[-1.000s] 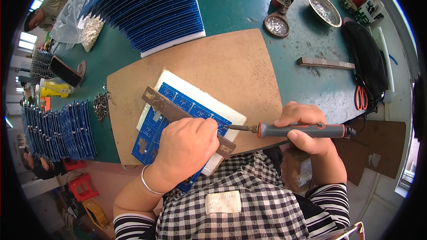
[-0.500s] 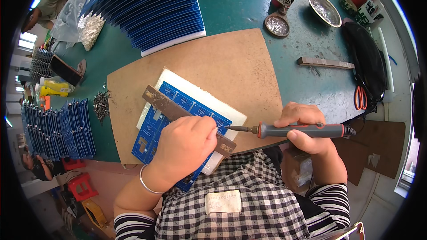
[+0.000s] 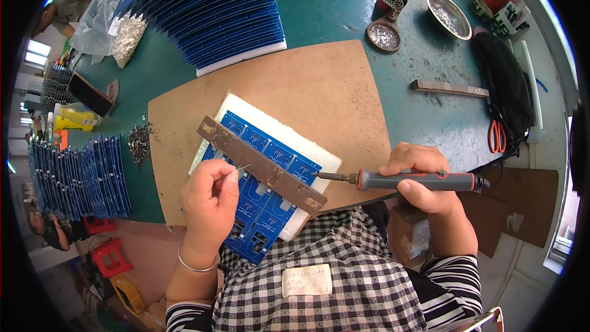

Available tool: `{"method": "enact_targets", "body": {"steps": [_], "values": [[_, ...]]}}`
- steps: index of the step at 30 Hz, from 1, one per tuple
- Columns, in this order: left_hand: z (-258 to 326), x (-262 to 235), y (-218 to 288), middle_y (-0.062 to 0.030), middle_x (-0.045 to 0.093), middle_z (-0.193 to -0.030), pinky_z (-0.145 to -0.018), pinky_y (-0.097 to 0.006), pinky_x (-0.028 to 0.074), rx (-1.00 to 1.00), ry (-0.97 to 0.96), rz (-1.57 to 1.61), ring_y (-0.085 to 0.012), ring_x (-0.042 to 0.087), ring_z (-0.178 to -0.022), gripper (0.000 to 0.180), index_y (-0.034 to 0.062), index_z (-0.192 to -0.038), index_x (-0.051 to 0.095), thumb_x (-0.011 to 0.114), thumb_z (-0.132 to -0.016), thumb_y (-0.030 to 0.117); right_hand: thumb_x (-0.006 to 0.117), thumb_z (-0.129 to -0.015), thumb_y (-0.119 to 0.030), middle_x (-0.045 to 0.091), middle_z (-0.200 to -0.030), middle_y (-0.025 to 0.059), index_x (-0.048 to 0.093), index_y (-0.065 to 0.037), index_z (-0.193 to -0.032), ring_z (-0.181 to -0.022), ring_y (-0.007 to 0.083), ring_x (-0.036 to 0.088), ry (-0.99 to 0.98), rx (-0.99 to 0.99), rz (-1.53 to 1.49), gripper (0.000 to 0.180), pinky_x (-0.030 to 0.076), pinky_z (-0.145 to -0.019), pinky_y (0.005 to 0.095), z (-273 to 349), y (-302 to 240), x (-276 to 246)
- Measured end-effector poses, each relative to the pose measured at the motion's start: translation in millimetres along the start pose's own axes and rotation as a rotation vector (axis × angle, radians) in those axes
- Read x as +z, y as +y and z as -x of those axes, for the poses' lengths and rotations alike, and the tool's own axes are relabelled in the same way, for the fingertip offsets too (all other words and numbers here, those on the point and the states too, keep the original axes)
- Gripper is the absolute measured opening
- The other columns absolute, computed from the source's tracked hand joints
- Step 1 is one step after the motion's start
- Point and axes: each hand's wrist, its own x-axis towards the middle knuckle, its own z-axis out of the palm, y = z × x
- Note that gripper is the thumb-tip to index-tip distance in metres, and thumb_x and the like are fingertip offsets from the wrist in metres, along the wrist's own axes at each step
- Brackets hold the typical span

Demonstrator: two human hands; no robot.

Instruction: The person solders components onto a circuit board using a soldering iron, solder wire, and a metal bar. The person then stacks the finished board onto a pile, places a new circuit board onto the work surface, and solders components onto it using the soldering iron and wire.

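Observation:
My right hand point(image 3: 424, 175) grips a grey soldering iron point(image 3: 405, 181) with orange trim; its tip lies at the right edge of a blue circuit board panel point(image 3: 276, 155). My left hand point(image 3: 212, 200) is closed in a pinch, with a short end of thin silvery solder wire point(image 3: 244, 167) sticking out from the fingertips over the panel's left part. Across the panel lies a brown flat bar point(image 3: 261, 166), slanting down to the right. Beneath the panel is a white foam pad point(image 3: 329, 161), resting on a brown board point(image 3: 319, 86).
Blue circuit boards point(image 3: 227, 18) stand in a dense row at the back, more boards point(image 3: 83, 178) at the left. An iron stand point(image 3: 384, 34), a metal bowl point(image 3: 448, 15), a bar point(image 3: 452, 88) and orange-handled scissors point(image 3: 497, 135) lie right. Small metal parts point(image 3: 139, 144) are heaped left.
My left hand has moved left, away from the iron's tip, with the solder wire, uncovering the bar's middle and part of the panel. My right hand and the soldering iron have hardly moved.

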Motion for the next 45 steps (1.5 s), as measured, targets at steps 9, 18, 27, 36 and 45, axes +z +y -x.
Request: {"method": "enact_targets", "body": {"steps": [9, 18, 27, 36, 45], "values": [[3, 0, -7, -0.0013, 0.056, -0.073, -0.05, -0.02, 0.039, 0.039, 0.07, 0.134, -0.0043, 0.048, -0.059, 0.005, 0.0003, -0.092, 0.057, 0.06, -0.09, 0.0, 0.064, -0.075, -0.023, 0.068, -0.076, 0.0101, 0.069, 0.0, -0.086, -0.068, 0.0218, 0.062, 0.052, -0.002, 0.003, 0.026, 0.047, -0.063, 0.0317, 6, -1, 3], [3, 0, 3, -0.0026, 0.056, -0.072, -0.05, -0.02, 0.043, -0.026, 0.018, 0.119, -0.0062, 0.053, -0.058, 0.007, 0.0009, -0.089, 0.057, 0.062, -0.085, -0.003, 0.066, -0.075, -0.024, 0.067, -0.075, 0.0126, 0.069, 0.002, -0.085, -0.066, 0.0203, 0.06, 0.154, -0.028, -0.04, 0.027, 0.046, -0.06, 0.0308, 15, 0, 4], [1, 4, 7, -0.006, 0.058, -0.071, -0.049, -0.024, 0.045, 0.096, -0.038, 0.012, -0.0131, 0.056, -0.055, 0.007, 0.0028, -0.087, 0.059, 0.064, -0.083, -0.001, 0.065, -0.075, -0.022, 0.068, -0.077, 0.013, 0.07, 0.002, -0.087, -0.066, 0.0201, 0.061, 0.133, -0.018, -0.037, 0.027, 0.047, -0.06, 0.0305, 12, 0, 8], [4, 4, 6, -0.0055, 0.057, -0.07, -0.048, -0.025, 0.044, 0.08, -0.033, 0.001, -0.0137, 0.054, -0.055, 0.007, 0.0035, -0.085, 0.058, 0.064, -0.083, 0.0, 0.065, -0.075, -0.022, 0.068, -0.079, 0.013, 0.07, 0.002, -0.088, -0.069, 0.0209, 0.063, 0.098, -0.021, -0.025, 0.027, 0.047, -0.062, 0.0308, 6, 3, 8], [1, 4, 5, -0.0058, 0.056, -0.069, -0.048, -0.027, 0.042, 0.128, -0.035, -0.007, -0.0151, 0.052, -0.054, 0.008, 0.0035, -0.085, 0.059, 0.065, -0.082, -0.001, 0.067, -0.078, -0.025, 0.067, -0.081, 0.0123, 0.068, 0.002, -0.09, -0.069, 0.0189, 0.062, 0.164, 0.003, 0.036, 0.029, 0.047, -0.063, 0.0277, 12, -2, -2]]}}
